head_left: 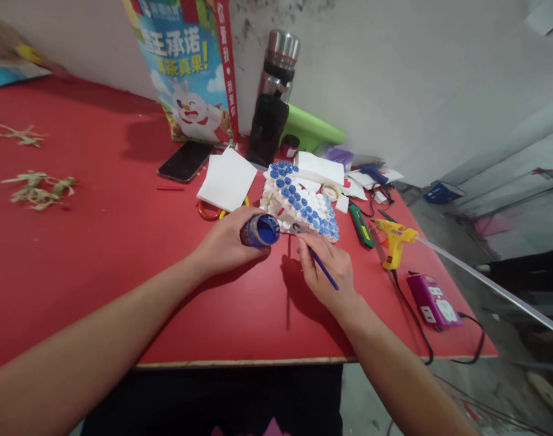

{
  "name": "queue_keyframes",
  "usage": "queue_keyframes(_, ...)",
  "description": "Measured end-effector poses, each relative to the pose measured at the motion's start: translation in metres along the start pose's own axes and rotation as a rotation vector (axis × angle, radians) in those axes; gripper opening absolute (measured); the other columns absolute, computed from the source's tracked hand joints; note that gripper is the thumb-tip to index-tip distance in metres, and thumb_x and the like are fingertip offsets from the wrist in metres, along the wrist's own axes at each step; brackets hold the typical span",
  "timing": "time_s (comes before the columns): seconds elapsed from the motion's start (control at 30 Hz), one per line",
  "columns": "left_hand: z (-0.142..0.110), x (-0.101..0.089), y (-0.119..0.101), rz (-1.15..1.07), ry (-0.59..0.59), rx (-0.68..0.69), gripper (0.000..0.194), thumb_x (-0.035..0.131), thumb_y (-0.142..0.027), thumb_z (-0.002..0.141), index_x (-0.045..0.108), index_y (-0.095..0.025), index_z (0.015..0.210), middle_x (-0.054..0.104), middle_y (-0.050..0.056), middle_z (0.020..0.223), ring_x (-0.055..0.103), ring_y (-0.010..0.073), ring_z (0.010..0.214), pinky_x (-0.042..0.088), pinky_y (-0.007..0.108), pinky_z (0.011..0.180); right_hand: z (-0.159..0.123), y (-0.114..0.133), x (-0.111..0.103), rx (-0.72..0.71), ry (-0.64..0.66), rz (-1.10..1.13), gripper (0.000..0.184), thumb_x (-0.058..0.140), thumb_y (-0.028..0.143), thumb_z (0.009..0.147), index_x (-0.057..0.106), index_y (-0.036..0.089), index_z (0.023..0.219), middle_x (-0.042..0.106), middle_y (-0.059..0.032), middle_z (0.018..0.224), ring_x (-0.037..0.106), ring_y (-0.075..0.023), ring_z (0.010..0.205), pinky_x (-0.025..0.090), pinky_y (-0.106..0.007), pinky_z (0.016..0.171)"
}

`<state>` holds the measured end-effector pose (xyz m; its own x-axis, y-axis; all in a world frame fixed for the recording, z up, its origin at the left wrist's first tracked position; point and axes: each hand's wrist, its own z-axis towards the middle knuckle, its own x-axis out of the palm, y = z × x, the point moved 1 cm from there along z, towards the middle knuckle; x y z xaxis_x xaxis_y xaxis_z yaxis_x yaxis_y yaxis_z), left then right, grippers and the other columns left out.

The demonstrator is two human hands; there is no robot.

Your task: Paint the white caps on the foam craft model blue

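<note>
My left hand [224, 239] is closed around a small jar of blue paint [261, 231], its open mouth tilted toward me. A thin paintbrush with a blue handle [323, 268] is pinched in my right hand [331, 272]. The brush tip is at the near lower edge of a white craft model [291, 197], which is covered in small rounded bumps. Many bumps along its sloping edges are painted blue; others are white. Whether the bristles touch a bump, I cannot tell. The model stands on the red table [240, 327], just beyond both hands.
White paper sheets [229, 178] and a phone [184, 161] lie left of the model. Behind stand a printed bag [190, 79], a steel flask [281, 54] and a green roll [315, 127]. Rightward are a green cutter [361, 226], a yellow glue gun [394, 239] and a purple power strip [433, 301].
</note>
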<state>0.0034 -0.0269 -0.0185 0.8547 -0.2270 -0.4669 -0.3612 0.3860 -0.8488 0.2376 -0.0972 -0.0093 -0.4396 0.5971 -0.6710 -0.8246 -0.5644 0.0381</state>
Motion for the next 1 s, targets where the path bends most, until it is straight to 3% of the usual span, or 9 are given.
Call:
queue_keyframes(0.2, 0.000, 0.000, 0.002, 0.004, 0.001, 0.008, 0.061, 0.089, -0.038, 0.075, 0.073, -0.022, 0.131, 0.078, 0.012, 0.132, 0.074, 0.0360, 0.122, 0.057, 0.054, 0.113, 0.000, 0.000, -0.002, 0.021, -0.012, 0.019, 0.016, 0.056, 0.015, 0.114, 0.070, 0.018, 0.119, 0.088, -0.0097, 0.099, 0.084, -0.0183, 0.085, 0.061, -0.028, 0.071)
queue_keyframes(0.47, 0.001, 0.000, 0.002, 0.007, -0.002, 0.010, 0.062, 0.089, -0.039, 0.075, 0.072, -0.022, 0.132, 0.077, 0.012, 0.133, 0.074, 0.0359, 0.123, 0.057, 0.054, 0.114, 0.002, 0.000, -0.004, 0.015, -0.033, -0.009, 0.011, 0.060, 0.013, 0.111, 0.070, 0.017, 0.114, 0.086, -0.0094, 0.093, 0.083, -0.0183, 0.077, 0.058, -0.027, 0.065)
queue_keyframes(0.77, 0.001, 0.000, 0.003, -0.007, 0.010, -0.006, 0.063, 0.089, -0.040, 0.075, 0.072, -0.020, 0.132, 0.077, 0.013, 0.132, 0.073, 0.0358, 0.123, 0.056, 0.053, 0.113, -0.003, -0.004, -0.027, 0.117, -0.131, 0.087, 0.015, 0.064, 0.012, 0.107, 0.075, 0.020, 0.113, 0.087, -0.0062, 0.085, 0.084, -0.0181, 0.070, 0.066, -0.027, 0.071)
queue_keyframes(1.0, 0.002, 0.000, 0.003, 0.009, 0.007, 0.005, 0.062, 0.089, -0.041, 0.075, 0.073, -0.021, 0.132, 0.077, 0.012, 0.131, 0.073, 0.0352, 0.121, 0.058, 0.053, 0.111, -0.008, -0.008, -0.017, 0.147, -0.107, 0.149, 0.015, 0.063, 0.014, 0.109, 0.076, 0.020, 0.112, 0.086, -0.0051, 0.085, 0.084, -0.0185, 0.069, 0.066, -0.028, 0.068)
